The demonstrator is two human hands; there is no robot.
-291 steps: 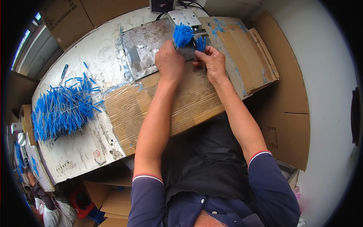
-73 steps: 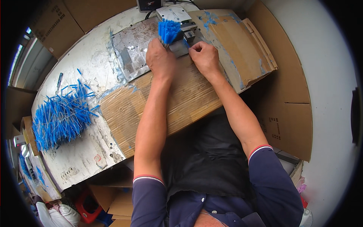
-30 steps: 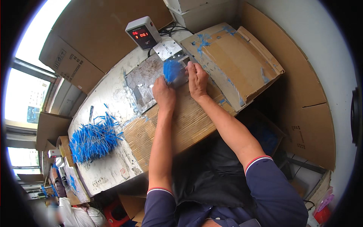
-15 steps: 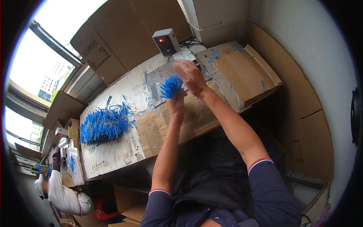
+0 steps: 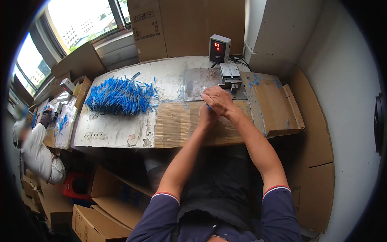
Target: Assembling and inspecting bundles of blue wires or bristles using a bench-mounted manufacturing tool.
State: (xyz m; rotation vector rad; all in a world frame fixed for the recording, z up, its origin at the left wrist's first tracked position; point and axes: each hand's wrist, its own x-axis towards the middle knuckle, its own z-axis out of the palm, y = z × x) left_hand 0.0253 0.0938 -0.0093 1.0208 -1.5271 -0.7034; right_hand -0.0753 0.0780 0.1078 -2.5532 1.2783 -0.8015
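My left hand (image 5: 208,117) is closed around a bundle of thin blue strands (image 5: 209,107), over the near middle of the workbench. Only a speck of blue shows between my hands. My right hand (image 5: 219,100) lies curled over the top of the bundle against the left hand, and its fingertips are partly hidden. To the left, a large heap of similar blue strands (image 5: 119,96) with pale lengths among them lies on the bench. Just beyond my right hand stands a small metal fixture (image 5: 230,74) on a grey metal plate (image 5: 195,82).
A white box with a lit red display (image 5: 220,49) stands at the back. Flattened cardboard (image 5: 173,125) covers the bench's front, and a cardboard box (image 5: 274,109) sits at right. Open cartons (image 5: 98,222) stand low at left. Another person (image 5: 38,149) works at a far-left bench.
The view has turned and shifted. My right hand, blurred beside the bundle before, now covers its top. The bundle's spread blue ends are hidden, and both hands are lower, nearer the bench's front.
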